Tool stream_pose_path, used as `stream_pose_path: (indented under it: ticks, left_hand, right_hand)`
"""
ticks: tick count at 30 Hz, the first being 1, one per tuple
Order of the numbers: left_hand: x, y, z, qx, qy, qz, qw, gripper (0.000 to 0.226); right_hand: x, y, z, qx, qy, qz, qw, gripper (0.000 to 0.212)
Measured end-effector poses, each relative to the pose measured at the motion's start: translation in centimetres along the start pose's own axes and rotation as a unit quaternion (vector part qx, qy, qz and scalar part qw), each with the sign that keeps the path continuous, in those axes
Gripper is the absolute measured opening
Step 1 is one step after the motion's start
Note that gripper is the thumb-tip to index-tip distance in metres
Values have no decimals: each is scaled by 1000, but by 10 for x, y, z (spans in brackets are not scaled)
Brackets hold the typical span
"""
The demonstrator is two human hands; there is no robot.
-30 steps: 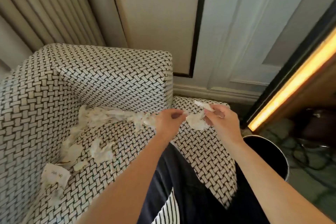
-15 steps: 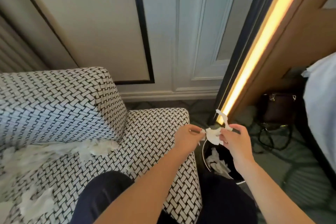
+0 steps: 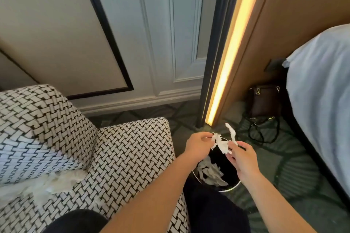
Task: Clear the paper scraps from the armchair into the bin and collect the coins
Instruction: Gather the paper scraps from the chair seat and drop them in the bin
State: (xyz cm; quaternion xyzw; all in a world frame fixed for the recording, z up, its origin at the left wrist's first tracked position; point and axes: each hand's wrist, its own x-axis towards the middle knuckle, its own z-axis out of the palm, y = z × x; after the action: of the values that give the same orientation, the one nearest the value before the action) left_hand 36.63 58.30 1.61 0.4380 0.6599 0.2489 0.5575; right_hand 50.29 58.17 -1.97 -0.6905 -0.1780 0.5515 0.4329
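Over the bin [image 3: 227, 189], paper scraps [image 3: 222, 145] (pinched)

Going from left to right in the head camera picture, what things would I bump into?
seat scraps → left hand → held scrap → right hand → bag → bed

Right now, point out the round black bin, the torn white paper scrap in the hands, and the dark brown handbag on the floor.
round black bin [image 3: 224, 160], head view, inner wall.
torn white paper scrap [image 3: 222, 144], head view, crumpled middle.
dark brown handbag [image 3: 264, 100], head view, front face.
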Motion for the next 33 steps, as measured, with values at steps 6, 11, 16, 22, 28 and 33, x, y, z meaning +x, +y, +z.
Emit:
stream_pose_path:
  ticks: [6,11,16,22,28,33]
  left_hand:
    - [0,-4,3,26,-19,-2,999,41]
    - [-3,-6,1,15,-25,-6,1000,40]
    - [-6,-9,-1,2,-19,-22,1000,38]
    - [-16,-6,-6,-7,-25,-26,999,36]
    - [-31,-3,-19,-10,-7,-14,1000,34]
    - [-55,-1,-45,-22,7,-10,1000,34]
  right_hand:
    - [10,9,-8,17,-5,37,999,30]
    - [11,10,-11,52,-10,62,997,30]
    - [7,9,-12,43,-33,71,996,35]
    - [-2,4,-8,42,-47,76,995,43]
    - [-20,-4,1,32,-82,64,994,39]
    - [-43,-13,19,-7,-111,39,993,33]
